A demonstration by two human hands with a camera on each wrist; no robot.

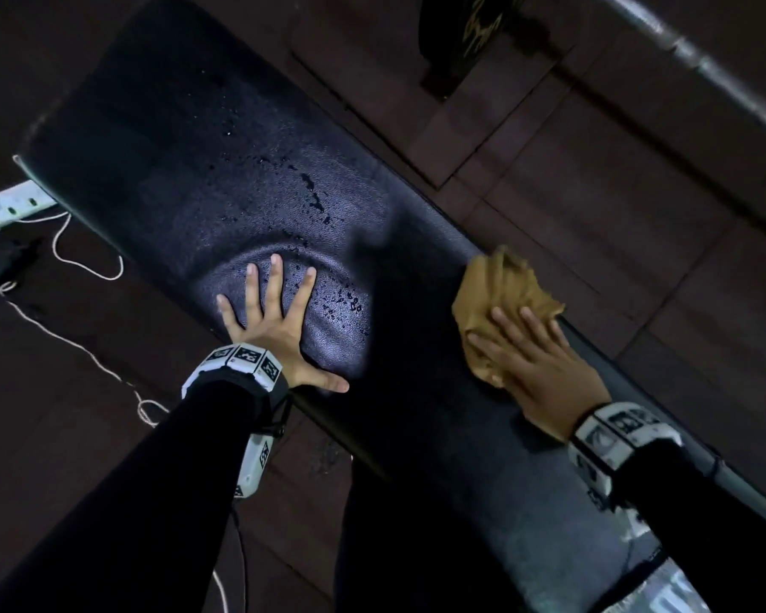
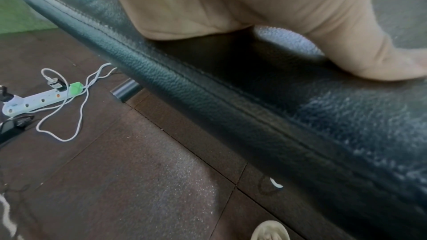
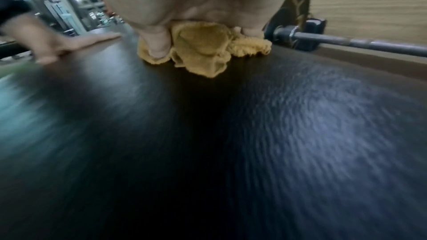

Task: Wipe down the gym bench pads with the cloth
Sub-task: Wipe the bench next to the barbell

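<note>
The black padded bench runs diagonally across the head view, with water droplets on its lit middle. My left hand lies flat on it with fingers spread, pressing a dent into the pad. In the left wrist view the palm and thumb rest on the pad near its stitched edge. My right hand holds a bunched yellow cloth against the pad's far right edge, fingers laid over it. In the right wrist view the thumb digs into the cloth.
A white power strip with plugs and white cables lies on the dark tiled floor left of the bench. A steel barbell runs along the upper right, close beyond the cloth. My shoe stands beside the bench.
</note>
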